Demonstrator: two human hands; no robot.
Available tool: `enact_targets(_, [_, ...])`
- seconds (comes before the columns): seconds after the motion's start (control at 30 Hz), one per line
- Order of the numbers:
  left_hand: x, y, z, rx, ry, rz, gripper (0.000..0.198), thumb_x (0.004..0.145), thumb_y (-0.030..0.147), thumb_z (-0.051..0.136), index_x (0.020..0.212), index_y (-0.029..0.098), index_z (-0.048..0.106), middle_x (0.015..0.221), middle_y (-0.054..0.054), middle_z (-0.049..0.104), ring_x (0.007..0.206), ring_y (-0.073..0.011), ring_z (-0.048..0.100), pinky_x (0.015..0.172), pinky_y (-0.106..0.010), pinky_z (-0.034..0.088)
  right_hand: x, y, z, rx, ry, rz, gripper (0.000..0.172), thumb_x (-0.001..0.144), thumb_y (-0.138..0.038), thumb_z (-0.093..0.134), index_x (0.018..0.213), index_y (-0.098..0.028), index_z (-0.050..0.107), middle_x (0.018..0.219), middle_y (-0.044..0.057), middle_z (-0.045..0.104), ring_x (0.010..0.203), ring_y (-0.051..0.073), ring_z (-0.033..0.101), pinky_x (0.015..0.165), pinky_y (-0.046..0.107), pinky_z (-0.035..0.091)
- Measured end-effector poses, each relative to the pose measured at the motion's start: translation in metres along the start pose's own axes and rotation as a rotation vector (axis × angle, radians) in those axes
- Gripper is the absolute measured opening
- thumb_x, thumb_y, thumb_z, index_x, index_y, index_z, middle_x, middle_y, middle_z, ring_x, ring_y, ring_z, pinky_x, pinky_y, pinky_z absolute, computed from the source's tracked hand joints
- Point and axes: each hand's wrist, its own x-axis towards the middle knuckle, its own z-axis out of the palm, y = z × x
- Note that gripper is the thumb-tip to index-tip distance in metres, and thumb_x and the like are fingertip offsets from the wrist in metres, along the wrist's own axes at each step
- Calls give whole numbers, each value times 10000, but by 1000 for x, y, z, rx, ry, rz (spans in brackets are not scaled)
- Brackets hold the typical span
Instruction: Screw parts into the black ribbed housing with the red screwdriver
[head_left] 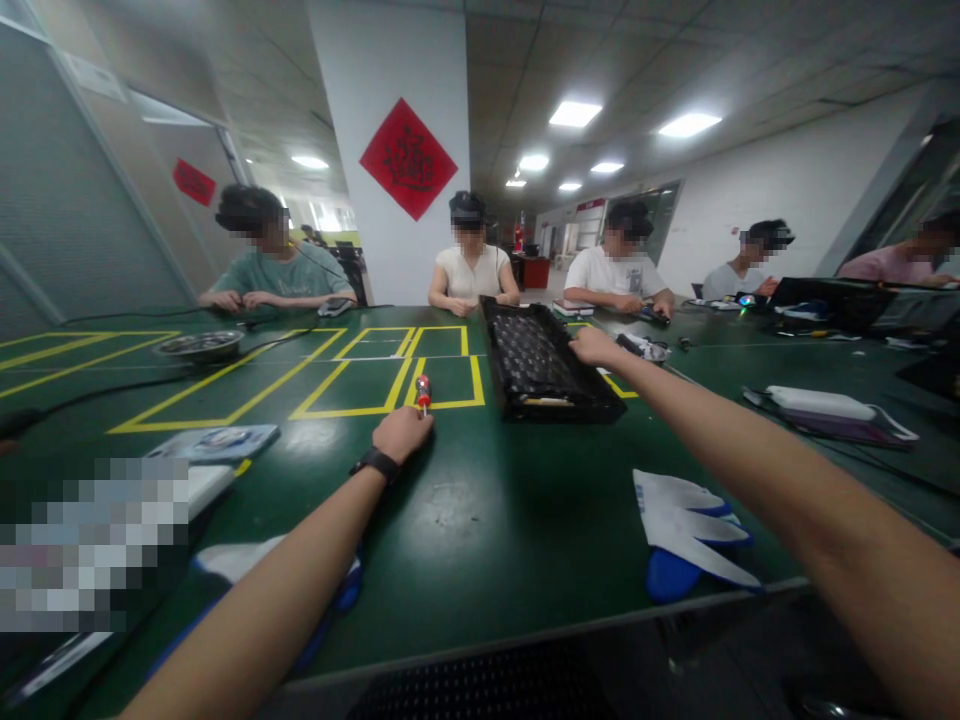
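Observation:
My left hand (403,432), with a dark band on its wrist, is closed at the metal shaft of a screwdriver (424,390). The screwdriver's red and clear handle points away from me. My right hand (596,348) is closed on the right edge of a black tray (529,350) with a bumpy, padded-looking inside. A small pale strip (547,402) lies at the tray's near end. Whether the tray rests flat on the green table (450,560) or is partly raised, I cannot tell.
Yellow tape outlines (352,412) mark the table's left half. A metal bowl (201,345) stands far left. White-and-blue gloves lie near me, one glove (694,530) right, another glove (240,560) partly under my left forearm. A white-and-purple object (825,410) sits right. Several people sit opposite.

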Motion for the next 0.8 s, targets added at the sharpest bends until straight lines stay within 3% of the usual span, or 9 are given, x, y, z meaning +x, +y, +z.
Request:
enact_targets(0.17, [1, 1, 2, 74, 20, -5, 363, 738, 425, 432, 753, 158, 677, 756, -130, 673, 749, -242, 623, 633, -275, 433, -14, 78, -71, -317, 14, 36, 257, 748, -119, 559, 506, -138, 475, 806, 140, 622, 982, 226, 535, 854, 289, 348])
enact_targets(0.37, [4, 2, 5, 173, -20, -17, 419, 760, 440, 364, 815, 156, 666, 907, -158, 665, 827, -280, 619, 635, -302, 448, -49, 176, -120, -529, -12, 111, 238, 783, -124, 529, 551, -149, 488, 814, 156, 622, 785, 192, 560, 753, 289, 357])
enact_targets(0.6, [2, 2, 6, 198, 3, 7, 428, 775, 440, 341, 836, 165, 662, 915, -149, 661, 842, -290, 615, 653, -320, 453, -63, 241, -146, -638, -26, 152, 230, 785, -123, 525, 570, -182, 469, 835, 184, 622, 769, 216, 584, 759, 315, 368])
enact_targets(0.8, [2, 2, 5, 209, -8, 7, 425, 779, 435, 346, 853, 165, 666, 918, -143, 663, 839, -269, 614, 665, -302, 452, -69, 267, -141, -671, 1, 166, 144, 779, -141, 542, 644, -175, 507, 886, 209, 620, 803, 221, 596, 752, 316, 373])
